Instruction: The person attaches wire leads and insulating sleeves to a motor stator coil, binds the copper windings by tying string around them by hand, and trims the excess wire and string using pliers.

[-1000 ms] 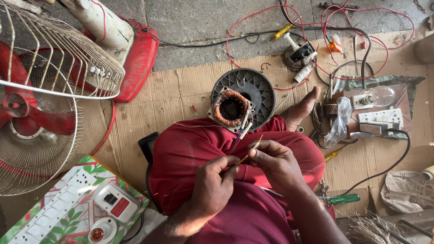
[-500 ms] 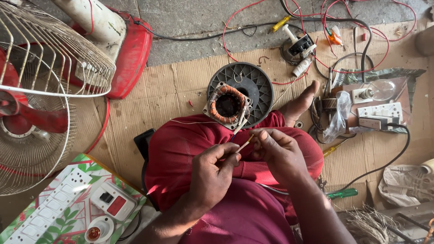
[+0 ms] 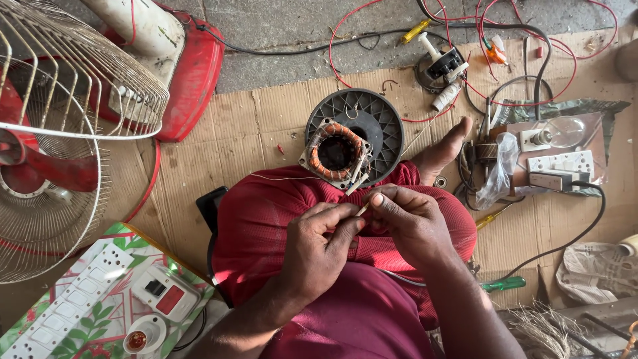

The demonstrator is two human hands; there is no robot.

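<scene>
Your left hand [image 3: 319, 249] and right hand [image 3: 409, 223] both pinch a thin pale sleeve [image 3: 363, 209] on the wire lead over your lap. The lead runs to the copper-wound stator [image 3: 335, 151] on the cardboard's middle. The stator lies loose, its leads not yet joined.

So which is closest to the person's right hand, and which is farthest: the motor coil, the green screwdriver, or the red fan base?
From the right hand:
1. Motor coil, just above the hand, on the cardboard.
2. Green screwdriver, lower right.
3. Red fan base, far upper left.
</scene>
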